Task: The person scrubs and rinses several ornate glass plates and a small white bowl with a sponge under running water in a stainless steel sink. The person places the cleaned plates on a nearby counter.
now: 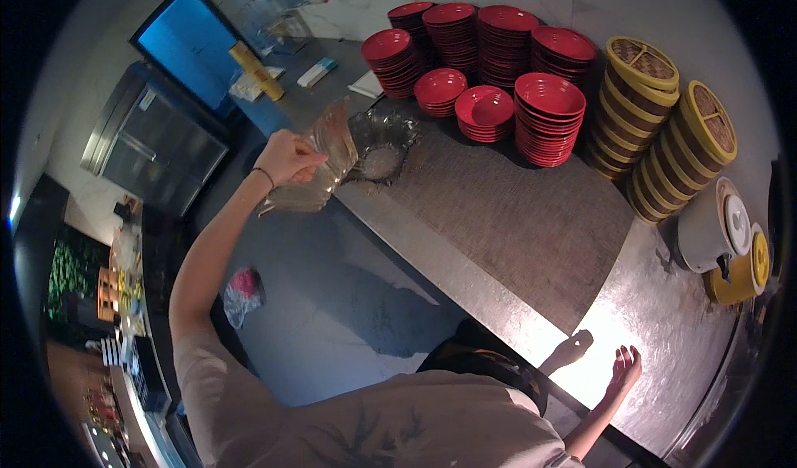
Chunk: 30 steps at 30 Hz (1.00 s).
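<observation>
My left hand (291, 157) grips a clear glass bowl (324, 185) by its edge and holds it tilted out past the counter's front edge. This bowl has a wavy, fluted wall. Just beside it, a second clear bowl (380, 150) with a scalloped rim rests on the counter. My right hand (624, 368) is above the brightly lit bare metal part of the counter (641, 300), fingers loosely bent and apart, with nothing seen in it. A sharp shadow of that hand falls on the metal to its left.
Several stacks of red bowls (551, 129) and two stacks of bamboo steamers (679, 157) line the wall side. A dark mat (498, 219) covers much of the counter. Lidded white (710, 225) and yellow containers (738, 281) stand right. A plastic bag (243, 297) lies on the floor.
</observation>
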Each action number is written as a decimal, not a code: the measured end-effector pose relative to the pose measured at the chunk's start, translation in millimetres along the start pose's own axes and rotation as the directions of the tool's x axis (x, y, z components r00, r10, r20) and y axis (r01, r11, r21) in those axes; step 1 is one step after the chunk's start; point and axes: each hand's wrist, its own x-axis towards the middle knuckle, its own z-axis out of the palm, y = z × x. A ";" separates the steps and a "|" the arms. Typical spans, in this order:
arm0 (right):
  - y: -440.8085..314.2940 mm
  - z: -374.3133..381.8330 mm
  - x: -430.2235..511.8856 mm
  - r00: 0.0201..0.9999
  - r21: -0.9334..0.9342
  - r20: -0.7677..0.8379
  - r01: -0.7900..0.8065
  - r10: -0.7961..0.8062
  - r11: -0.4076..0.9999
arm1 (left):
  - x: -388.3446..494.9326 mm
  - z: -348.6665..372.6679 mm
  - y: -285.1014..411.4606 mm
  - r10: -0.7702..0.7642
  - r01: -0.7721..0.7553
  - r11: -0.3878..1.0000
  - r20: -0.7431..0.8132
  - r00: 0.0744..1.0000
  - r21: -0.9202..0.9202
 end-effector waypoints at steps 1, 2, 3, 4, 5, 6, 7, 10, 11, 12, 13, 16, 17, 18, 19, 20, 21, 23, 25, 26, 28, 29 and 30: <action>-3.4 6.6 -15.5 1.000 -0.021 -0.019 -0.011 0.010 1.000 | 24.6 -6.1 -9.3 0.005 -0.005 1.000 0.021 1.000 0.005; -1.4 4.0 -22.6 1.000 -0.045 -0.015 -0.014 0.014 0.999 | 54.5 -6.7 -28.3 0.009 -0.009 1.000 0.042 0.999 0.010; 0.9 -4.9 -25.6 0.997 -0.029 -0.070 -0.042 0.040 0.999 | 85.4 -1.8 -36.3 0.034 -0.035 0.999 0.074 0.997 0.004; 7.0 -14.0 -28.2 0.993 -0.016 -0.107 -0.048 0.046 0.999 | 103.1 4.3 -29.6 0.047 -0.052 0.996 0.077 0.996 0.071; 13.4 -25.0 -30.6 0.988 -0.004 -0.143 -0.054 0.053 0.999 | 120.2 13.8 -21.0 0.060 -0.070 0.988 0.079 0.995 0.138; 27.6 -47.8 -25.2 0.987 0.042 -0.160 -0.002 0.008 0.999 | 139.9 26.5 -12.1 0.085 -0.100 0.976 0.085 0.993 0.192; 22.1 -40.9 -42.8 0.981 0.031 -0.180 -0.066 0.070 0.997 | 151.5 28.8 -19.7 0.086 -0.111 0.963 0.113 0.990 0.245; 34.6 -58.0 -57.9 0.967 0.112 -0.204 -0.132 0.152 0.985 | 194.6 48.9 -48.4 0.128 -0.189 0.909 0.183 0.975 0.371; 40.0 -67.8 -62.3 0.954 0.128 -0.252 -0.137 0.166 0.982 | 202.4 58.3 -54.6 0.167 -0.234 0.886 0.195 0.967 0.401; 38.8 -68.2 -71.6 0.937 0.150 -0.308 -0.124 0.165 0.981 | 207.1 66.8 -59.0 0.199 -0.274 0.860 0.210 0.957 0.431; 36.0 -66.5 -80.9 0.919 0.170 -0.359 -0.110 0.166 0.979 | 208.9 71.3 -59.5 0.173 -0.252 0.872 0.217 0.961 0.420; 59.3 -109.1 -78.5 0.946 0.322 -0.284 -0.059 0.156 0.945 | 215.3 93.9 -59.7 0.149 -0.229 0.878 0.214 0.965 0.420; 62.8 -113.8 -81.3 0.943 0.330 -0.293 -0.056 0.159 0.942 | 215.3 98.2 -59.7 0.157 -0.239 0.877 0.220 0.963 0.416; 63.1 -113.9 -83.2 0.930 0.338 -0.324 -0.060 0.176 0.939 | 214.7 101.0 -59.6 0.164 -0.245 0.877 0.221 0.961 0.413; 58.6 -108.5 -86.8 0.932 0.317 -0.299 -0.107 0.206 0.942 | 209.8 100.7 -63.8 0.161 -0.241 0.878 0.218 0.963 0.413; 54.1 -102.3 -91.5 0.932 0.294 -0.273 -0.153 0.237 0.943 | 206.8 102.4 -73.8 0.219 -0.289 0.831 0.198 0.955 0.476; 51.0 -94.5 -94.1 0.932 0.269 -0.247 -0.197 0.265 0.943 | 205.9 105.7 -88.6 0.277 -0.331 0.777 0.181 0.944 0.536; 59.1 -108.1 -93.4 0.948 0.248 -0.209 -0.186 0.240 0.951 | 203.8 125.6 -104.9 0.304 -0.340 0.686 0.170 0.937 0.643; 66.7 -115.1 -93.3 0.963 0.245 -0.185 -0.150 0.198 0.958 | 200.0 150.2 -111.8 0.239 -0.269 0.608 0.151 0.959 0.747; 67.2 -117.9 -94.1 0.957 0.244 -0.197 -0.164 0.215 0.956 | 196.0 156.3 -120.5 0.304 -0.325 0.577 0.173 0.937 0.749; 56.7 -119.9 -98.0 0.944 0.234 -0.224 -0.187 0.240 0.954 | 191.1 171.0 -135.2 0.377 -0.362 0.577 0.154 0.913 0.732; 57.4 -125.1 -96.0 0.947 0.241 -0.233 -0.163 0.220 0.957 | 190.6 178.3 -141.4 0.413 -0.380 0.577 0.144 0.899 0.723; 55.1 -126.9 -95.3 0.950 0.247 -0.241 -0.139 0.200 0.959 | 188.9 184.0 -144.9 0.404 -0.389 0.536 0.176 0.897 0.750</action>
